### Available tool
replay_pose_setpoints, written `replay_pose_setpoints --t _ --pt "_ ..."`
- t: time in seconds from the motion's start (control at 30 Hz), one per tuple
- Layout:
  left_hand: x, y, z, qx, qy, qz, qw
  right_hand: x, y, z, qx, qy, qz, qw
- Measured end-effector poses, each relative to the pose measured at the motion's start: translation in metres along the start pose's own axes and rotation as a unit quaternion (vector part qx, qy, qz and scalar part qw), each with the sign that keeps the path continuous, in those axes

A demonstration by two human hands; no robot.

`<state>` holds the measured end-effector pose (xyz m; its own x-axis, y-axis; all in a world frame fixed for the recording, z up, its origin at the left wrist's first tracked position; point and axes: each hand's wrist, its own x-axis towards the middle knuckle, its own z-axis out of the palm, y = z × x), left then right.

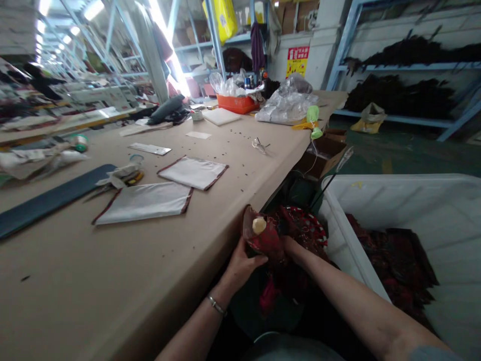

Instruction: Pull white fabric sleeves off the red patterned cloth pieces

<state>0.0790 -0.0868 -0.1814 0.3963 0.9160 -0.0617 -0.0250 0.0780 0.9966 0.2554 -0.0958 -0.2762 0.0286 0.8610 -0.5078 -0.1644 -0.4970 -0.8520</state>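
Both hands hold a dark red fabric piece (263, 235) just below the table's near edge. My left hand (240, 263) grips its lower left side, with a bracelet on the wrist. My right hand (291, 245) is partly buried in the fabric on the right. A small pale rounded object (259, 225) pokes out of the top of the fabric. Behind it sits a red woven basket (311, 228). More dark red fabric lies in the white bin (394, 195) to the right.
The long tan table (150, 250) carries two white pouches with dark trim (145, 201) (193, 172), a dark blue strip (48, 198), scissors, tape rolls, an orange tray (236, 104) and plastic bags (287, 103). Cardboard boxes (323, 155) stand under the table's far edge. Blue shelving lines the right wall.
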Motion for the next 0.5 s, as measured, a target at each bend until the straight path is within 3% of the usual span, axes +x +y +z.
replay_pose_setpoints --t 0.2,0.3,0.37,0.43,0.5 --pt "0.013 0.011 0.002 -0.007 0.021 -0.059 0.998 0.002 -0.016 0.010 -0.014 -0.015 -0.041 0.999" --pt "-0.008 0.009 -0.009 0.004 0.078 -0.076 0.994 -0.004 -0.021 0.004 -0.042 0.014 -0.087 0.995" --pt "-0.031 0.008 -0.021 0.020 0.128 -0.053 0.990 -0.016 -0.023 0.000 -0.053 0.018 -0.136 0.989" --pt "-0.051 0.014 -0.031 0.062 0.155 -0.009 0.986 -0.033 -0.028 0.002 -0.047 -0.043 -0.209 0.976" --pt "-0.060 0.029 -0.033 0.125 0.145 0.039 0.981 -0.048 -0.034 0.008 -0.025 -0.119 -0.276 0.953"
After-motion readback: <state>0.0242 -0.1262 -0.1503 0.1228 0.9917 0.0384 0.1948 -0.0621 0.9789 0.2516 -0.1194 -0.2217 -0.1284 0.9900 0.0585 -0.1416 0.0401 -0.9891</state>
